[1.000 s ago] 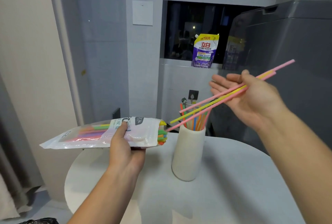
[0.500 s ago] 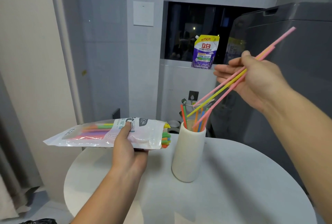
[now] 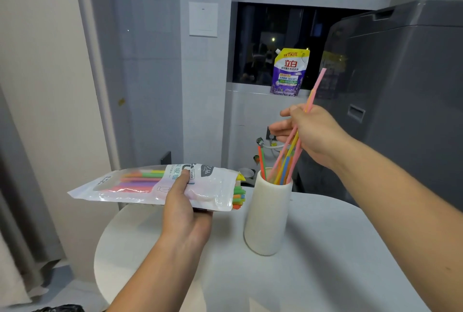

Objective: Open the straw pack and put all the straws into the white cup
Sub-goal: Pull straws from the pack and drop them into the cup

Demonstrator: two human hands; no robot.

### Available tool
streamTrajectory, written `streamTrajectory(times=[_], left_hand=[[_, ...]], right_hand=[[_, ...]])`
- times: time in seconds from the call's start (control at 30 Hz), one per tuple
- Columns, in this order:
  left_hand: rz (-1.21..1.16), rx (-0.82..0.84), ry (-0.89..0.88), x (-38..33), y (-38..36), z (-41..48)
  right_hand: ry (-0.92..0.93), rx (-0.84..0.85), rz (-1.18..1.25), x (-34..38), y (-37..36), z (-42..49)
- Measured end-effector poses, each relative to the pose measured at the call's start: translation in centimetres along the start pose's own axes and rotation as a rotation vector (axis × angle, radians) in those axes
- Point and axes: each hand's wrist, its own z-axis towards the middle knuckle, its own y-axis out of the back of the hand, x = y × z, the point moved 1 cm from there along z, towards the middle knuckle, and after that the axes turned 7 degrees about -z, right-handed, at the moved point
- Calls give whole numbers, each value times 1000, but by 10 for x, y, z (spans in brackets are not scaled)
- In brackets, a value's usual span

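My left hand (image 3: 184, 207) holds the straw pack (image 3: 140, 186) level above the table's left side, its open end facing right with coloured straw ends (image 3: 239, 195) poking out. The white cup (image 3: 269, 214) stands upright just right of the pack, with several straws inside. My right hand (image 3: 309, 131) hovers above the cup, pinching a few pink and yellow straws (image 3: 314, 92) held steeply, their lower ends inside the cup's mouth.
The round white table (image 3: 325, 261) carries the cup. A large grey appliance (image 3: 400, 98) stands close behind on the right. A purple detergent pouch (image 3: 289, 72) sits on the window sill. A wall and curtain are at left.
My right hand swung the held straws from nearly level to steep and lowered their ends into the cup. The left hand with the pack stayed nearly still.
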Motion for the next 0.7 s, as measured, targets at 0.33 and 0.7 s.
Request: streamTrajectory(times=[0.33,0.7], left_hand=[[-6,18,16,2,0,1],[-25,24,23,4,2,1]], right_hand=[[10,135,-68,-8,-10,4],[79,49,5,-18,-10,-3]])
